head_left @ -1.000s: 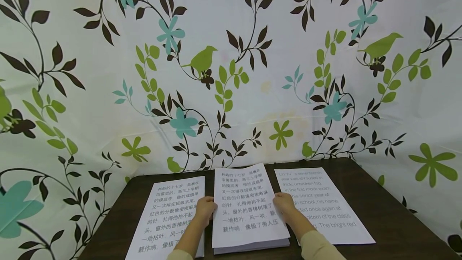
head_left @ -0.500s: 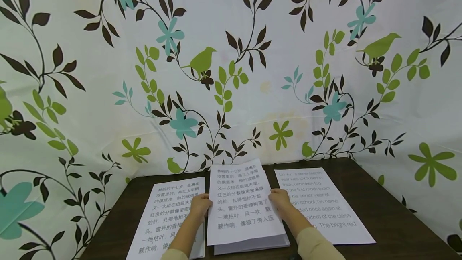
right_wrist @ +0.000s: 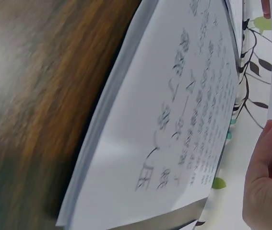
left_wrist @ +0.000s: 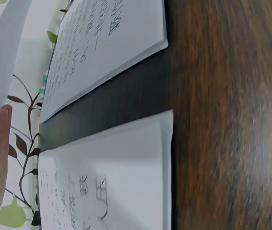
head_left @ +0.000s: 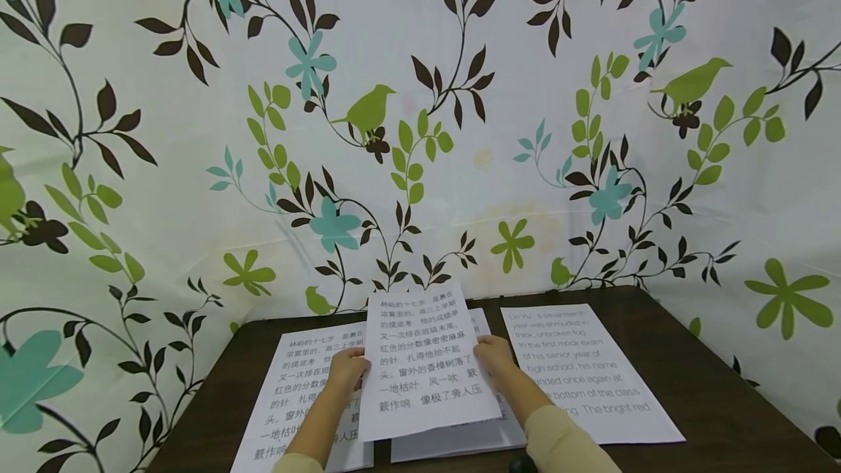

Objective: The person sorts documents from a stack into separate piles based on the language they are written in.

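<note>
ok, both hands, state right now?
Left hand: closed, holding the raised printed sheet by its left edge.
Right hand: closed, holding the same sheet by its right edge.

Held pg [head_left: 423, 360] shifted L, baring more mid stack [head_left: 463, 441].

A white paper sheet [head_left: 420, 363], printed in black Chinese, is held up by its side edges, tilted, above the middle paper stack [head_left: 474, 441].
</note>
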Available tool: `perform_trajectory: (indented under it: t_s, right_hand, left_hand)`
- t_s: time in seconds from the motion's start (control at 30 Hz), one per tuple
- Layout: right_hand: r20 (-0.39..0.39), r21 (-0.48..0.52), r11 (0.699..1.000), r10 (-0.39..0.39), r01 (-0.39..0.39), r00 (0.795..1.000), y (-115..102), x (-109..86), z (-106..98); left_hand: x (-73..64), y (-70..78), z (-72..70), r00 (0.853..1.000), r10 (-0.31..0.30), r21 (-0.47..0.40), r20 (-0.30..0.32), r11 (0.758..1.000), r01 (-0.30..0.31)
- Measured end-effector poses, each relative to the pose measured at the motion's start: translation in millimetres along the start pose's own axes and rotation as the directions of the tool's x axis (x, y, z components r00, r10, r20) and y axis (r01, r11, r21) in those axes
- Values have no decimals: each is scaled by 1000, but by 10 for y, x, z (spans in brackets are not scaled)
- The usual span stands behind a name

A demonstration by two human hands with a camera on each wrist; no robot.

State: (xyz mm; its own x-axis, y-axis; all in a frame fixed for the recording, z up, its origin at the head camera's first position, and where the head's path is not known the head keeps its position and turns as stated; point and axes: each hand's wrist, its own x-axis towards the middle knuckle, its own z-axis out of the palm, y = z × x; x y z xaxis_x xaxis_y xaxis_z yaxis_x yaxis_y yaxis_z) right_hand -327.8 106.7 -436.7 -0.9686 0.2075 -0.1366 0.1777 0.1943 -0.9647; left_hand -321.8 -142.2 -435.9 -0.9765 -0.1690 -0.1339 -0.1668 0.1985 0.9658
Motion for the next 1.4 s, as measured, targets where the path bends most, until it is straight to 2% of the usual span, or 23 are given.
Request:
perform_trajectory:
  t_s: [0.27,0.47,0.67,0.83,0.97,1.07,1.4]
  right_hand:
    - [18,1,1000,-29,29,999,-94,-46,110]
    - [49,53,998,-43,41,998,-145,-56,222]
    - [52,68,997,-28,24,998,-196,-69,347]
    - [85,94,995,-26,18,996,-247,-130,439]
    - [107,102,995,-24,13,994,-309,-200,493]
    - [111,121,993,-17,4,994,-342,-233,536]
    - [133,138,990,-15,-4,991,-352,-222,738]
  left_hand:
    - [26,-7,-140,999,-14,14,-47,1000,14]
    - [38,-3,-265,997,-27,18,-66,999,28]
    - [-14,50,-400,996,-38,29,-83,999,40]
    - [-70,91,-525,996,-21,16,-84,1000,23]
    - [-79,92,-623,997,19,-15,-74,1000,-20]
    - [-80,92,-694,996,32,-6,-79,999,-32]
    - [-85,89,-912,996,10,21,-92,1000,-8]
